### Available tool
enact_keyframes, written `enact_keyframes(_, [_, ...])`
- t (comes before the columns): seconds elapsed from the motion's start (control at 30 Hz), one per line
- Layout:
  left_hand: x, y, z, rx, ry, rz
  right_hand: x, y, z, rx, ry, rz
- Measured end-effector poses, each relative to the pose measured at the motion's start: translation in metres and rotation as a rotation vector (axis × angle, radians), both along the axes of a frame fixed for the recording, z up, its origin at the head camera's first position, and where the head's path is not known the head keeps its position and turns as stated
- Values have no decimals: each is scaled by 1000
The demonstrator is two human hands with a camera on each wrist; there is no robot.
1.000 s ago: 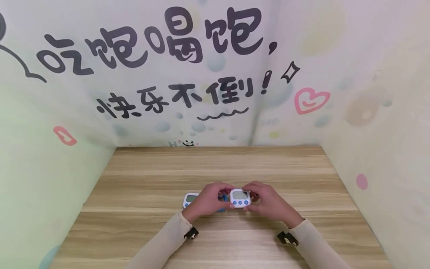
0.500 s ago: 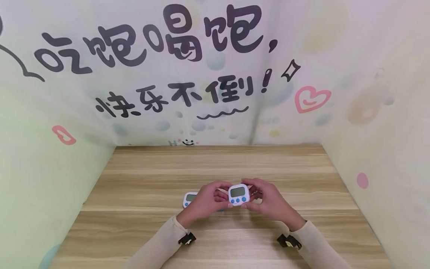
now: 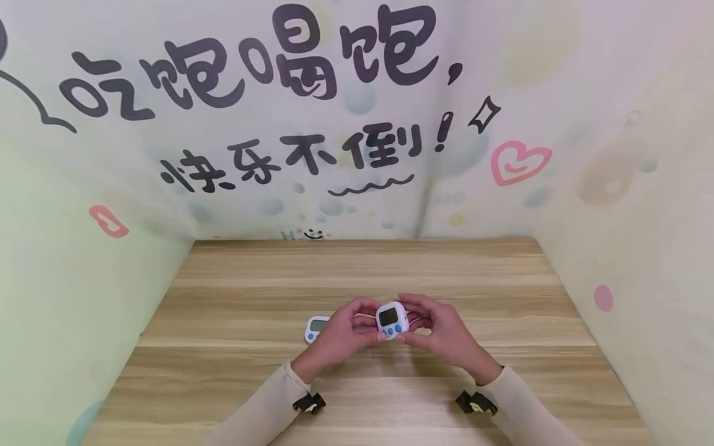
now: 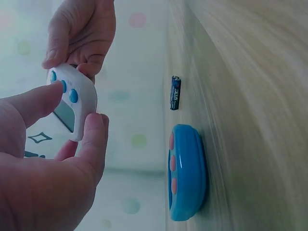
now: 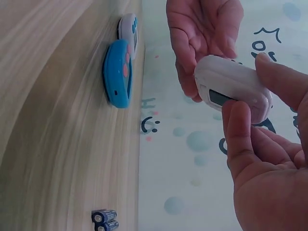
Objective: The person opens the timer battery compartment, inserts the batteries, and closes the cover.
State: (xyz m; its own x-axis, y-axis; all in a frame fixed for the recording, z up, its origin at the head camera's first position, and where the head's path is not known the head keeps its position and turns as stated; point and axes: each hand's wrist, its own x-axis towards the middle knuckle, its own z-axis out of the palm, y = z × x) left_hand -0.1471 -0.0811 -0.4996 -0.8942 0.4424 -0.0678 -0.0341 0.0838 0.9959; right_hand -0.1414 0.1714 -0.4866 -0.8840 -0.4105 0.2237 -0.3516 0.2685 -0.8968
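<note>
A white digital timer (image 3: 392, 319) with blue buttons is held above the table between both hands. My left hand (image 3: 343, 334) grips its left side; in the left wrist view the thumb lies over the buttons. My right hand (image 3: 443, 331) pinches the opposite side between thumb and fingers. The back of the timer (image 5: 231, 79) shows a dark rectangular patch in the right wrist view, with a fingertip of my right hand (image 5: 269, 163) at its edge. Below stands a blue timer (image 4: 187, 173) with pink buttons, hidden in the head view by my left hand.
A second white timer (image 3: 315, 328) lies left of my left hand, partly covered by it. Two small batteries (image 5: 105, 220) lie together on the wooden table (image 3: 357, 396). Printed walls enclose the table at the back and both sides.
Both hands have lifted the white timer off the table and shifted it slightly left. Its face has turned and now tilts toward the left.
</note>
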Motion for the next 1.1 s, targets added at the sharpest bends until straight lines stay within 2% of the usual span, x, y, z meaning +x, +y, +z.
enact_keyframes(0.23, [1, 0, 1, 51, -3, 68, 2, -5, -1, -5, 2, 24])
enact_keyframes(0.47, [1, -3, 2, 68, 68, 107, 2, -5, -2, -10, -37, 30])
enact_keyframes(0.67, [2, -7, 5, 9, 108, 90, 1, -3, -2, -28, 36, 61])
enact_keyframes(0.73, [3, -9, 6, 15, 118, 77, 1, -3, -2, -36, 54, 66])
enact_keyframes(0.97, [6, -11, 5, 126, 132, 7, 2, -4, -2, -64, 47, 49])
enact_keyframes(1.1, [7, -10, 3, 174, 132, 4, 2, -5, -3, -109, 15, 64])
